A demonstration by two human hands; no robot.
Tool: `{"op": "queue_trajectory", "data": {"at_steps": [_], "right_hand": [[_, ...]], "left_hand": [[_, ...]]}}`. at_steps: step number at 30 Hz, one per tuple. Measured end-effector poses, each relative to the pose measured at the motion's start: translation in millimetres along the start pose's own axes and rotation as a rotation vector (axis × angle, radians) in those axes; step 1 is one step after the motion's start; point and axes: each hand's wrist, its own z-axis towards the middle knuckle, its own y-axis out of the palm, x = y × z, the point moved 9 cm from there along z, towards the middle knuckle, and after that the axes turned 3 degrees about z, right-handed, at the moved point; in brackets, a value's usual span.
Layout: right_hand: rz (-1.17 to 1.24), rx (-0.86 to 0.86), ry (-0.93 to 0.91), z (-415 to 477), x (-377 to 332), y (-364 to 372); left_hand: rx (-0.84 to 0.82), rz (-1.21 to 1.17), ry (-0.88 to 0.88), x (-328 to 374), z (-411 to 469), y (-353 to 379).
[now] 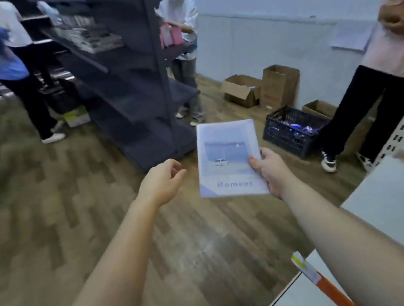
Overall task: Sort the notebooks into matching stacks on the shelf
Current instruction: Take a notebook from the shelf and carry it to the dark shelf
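Head view: right hand (272,170) pinches notebook (228,159) at edge; left hand (163,180) extended, fingers loosely curled, empty.

pale lilac notebook (228,159), dark grey shelf (132,89)

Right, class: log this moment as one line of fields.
right hand: grips notebook at its right edge | left hand: holds nothing, fingers loosely curled | notebook: held above floor, not yet on shelf
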Motion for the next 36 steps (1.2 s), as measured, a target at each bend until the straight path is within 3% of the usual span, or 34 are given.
{"op": "queue_trajectory", "data": {"at_steps": [5,14,22,36], "right_hand": [[-0.049,-0.127,0.077,27,30,103],[-0.161,-0.363,0.118,99,78,273],[-0.287,-0.462,0.040,213,76,397],[-0.412,-0.523,0.119,371,112,555]], "left_hand": [[0.059,0.272,-0.126,-94,-6,-47],[0.094,0.489,-0.362,-226,3,-102],[0.161,0.535,-0.451,-305,92,-155],[0.137,0.490,-0.596,-452,230,-189]]}}
